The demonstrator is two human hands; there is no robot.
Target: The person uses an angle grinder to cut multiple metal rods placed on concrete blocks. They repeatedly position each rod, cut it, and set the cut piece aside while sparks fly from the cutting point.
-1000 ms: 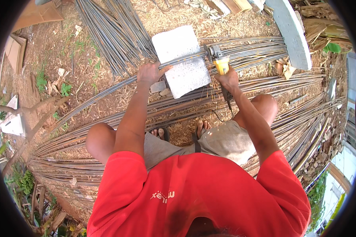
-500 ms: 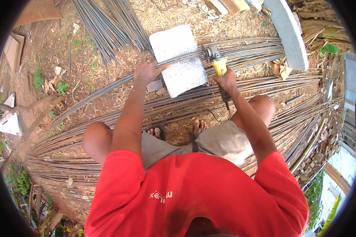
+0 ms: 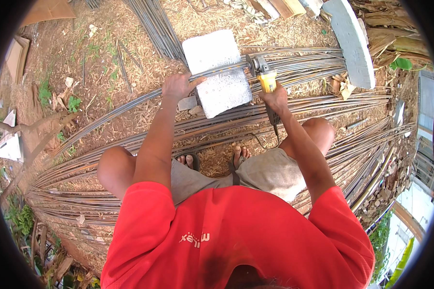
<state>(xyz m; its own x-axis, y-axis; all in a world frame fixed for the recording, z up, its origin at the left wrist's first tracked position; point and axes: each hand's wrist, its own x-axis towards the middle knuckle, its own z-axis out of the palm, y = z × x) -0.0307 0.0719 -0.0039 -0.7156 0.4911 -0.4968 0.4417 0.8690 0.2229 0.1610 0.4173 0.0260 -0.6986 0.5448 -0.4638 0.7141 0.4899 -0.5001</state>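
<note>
My left hand (image 3: pixel 177 86) is wrapped round a thin bundle of steel rebar rods (image 3: pixel 130 110), just left of a pale concrete block (image 3: pixel 225 94). The rods cross the top of the block from left to right. In my right hand (image 3: pixel 275 98) is a yellow and black angle grinder (image 3: pixel 266 81), gripped by its body. Its disc stands at the rods, just past the block's right edge. Whether the disc touches them, I cannot tell. From the grinder's rear end a dark cord (image 3: pixel 277 135) runs down beside my right knee.
Long rebar bundles (image 3: pixel 217 126) lie across the ground between my feet and the block. Another stack of rods (image 3: pixel 159 36) lies beyond it to the left. A curved grey slab (image 3: pixel 349 43) stands at the far right. Thin branches (image 3: pixel 31 129) reach in from the left.
The far stack of rods has become much narrower; its left part has gone from beside the block, leaving a few loose rods. My hands and the grinder stay almost where they were.
</note>
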